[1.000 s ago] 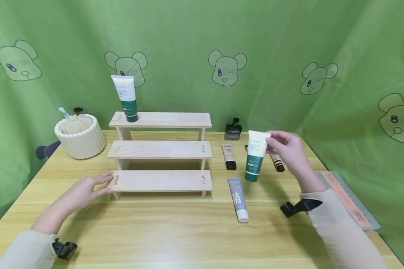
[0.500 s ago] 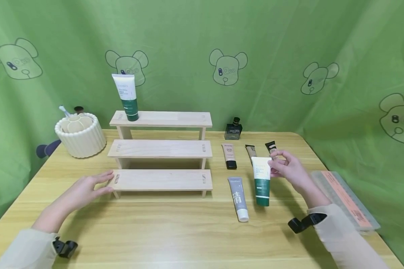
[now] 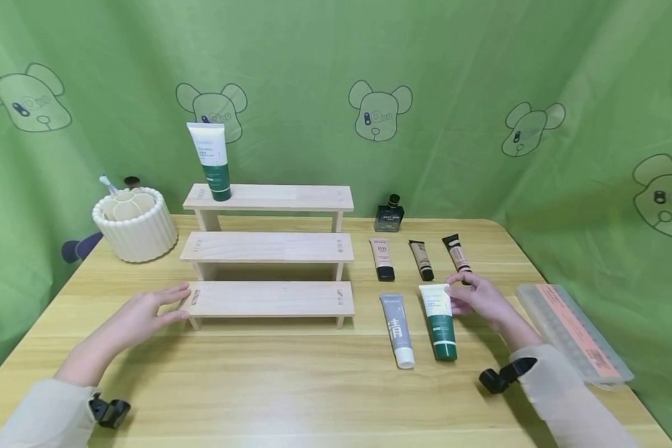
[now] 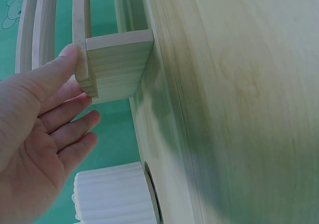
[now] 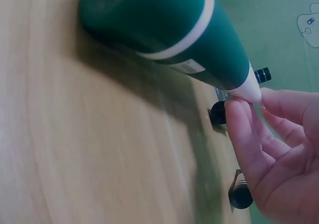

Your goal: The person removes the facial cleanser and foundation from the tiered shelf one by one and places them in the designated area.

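Note:
My right hand [image 3: 478, 302] pinches the white crimped end of a white-and-green squeeze tube [image 3: 441, 326] between thumb and fingers. The tube slants low over the table, cap end toward me; in the right wrist view its green cap [image 5: 107, 15] is large at the top. Left of it lies a grey-blue tube [image 3: 396, 330] with a white cap. With fingers loosely extended, my left hand [image 3: 145, 320] touches the left end of the lowest step of a wooden display riser [image 3: 269, 300]. The thumb [image 4: 67, 59] lies on the board's end in the left wrist view.
A matching white-and-green tube [image 3: 211, 160] stands on the top step. A BB cream tube [image 3: 382, 258], two small dark-capped tubes and a black perfume bottle [image 3: 389, 216] are behind. A ribbed white pot [image 3: 137, 233] stands left; a flat plastic case [image 3: 574, 333] lies right.
My right hand has brought the white-and-green tube down and toward me, from upright in the air to slanting low beside the grey-blue tube. My left hand stays at the riser.

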